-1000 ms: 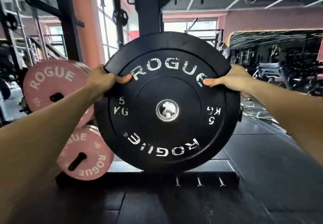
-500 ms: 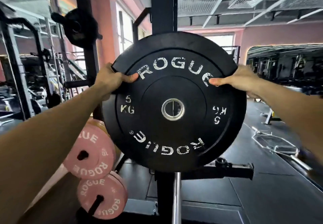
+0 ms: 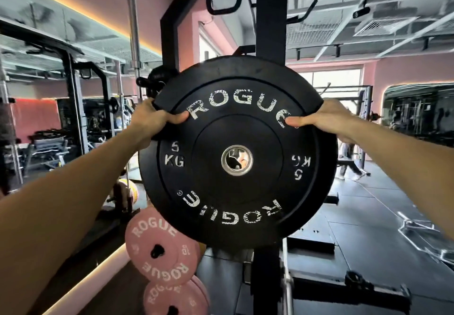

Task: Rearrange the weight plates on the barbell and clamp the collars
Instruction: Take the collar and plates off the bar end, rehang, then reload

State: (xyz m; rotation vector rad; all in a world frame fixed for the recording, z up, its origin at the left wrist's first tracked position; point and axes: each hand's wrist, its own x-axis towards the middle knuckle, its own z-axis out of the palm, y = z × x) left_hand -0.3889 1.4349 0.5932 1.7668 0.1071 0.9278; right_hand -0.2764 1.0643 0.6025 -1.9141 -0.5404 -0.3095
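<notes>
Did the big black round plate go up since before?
Yes. The black round rubber 5 KG plate has risen: the pink plates on the rack, earlier beside its lower half, now sit below its bottom edge.

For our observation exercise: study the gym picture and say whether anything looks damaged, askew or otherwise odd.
Only wear stands out. The white lettering on the black plate is chipped and patchy, worst on the right "5 KG". The left hand and right hand grip its upper rim and hold it upright. The pink plates sit on their pegs as usual.

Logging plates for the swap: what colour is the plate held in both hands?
Black with white lettering, the plate; seen in the head view.
</notes>
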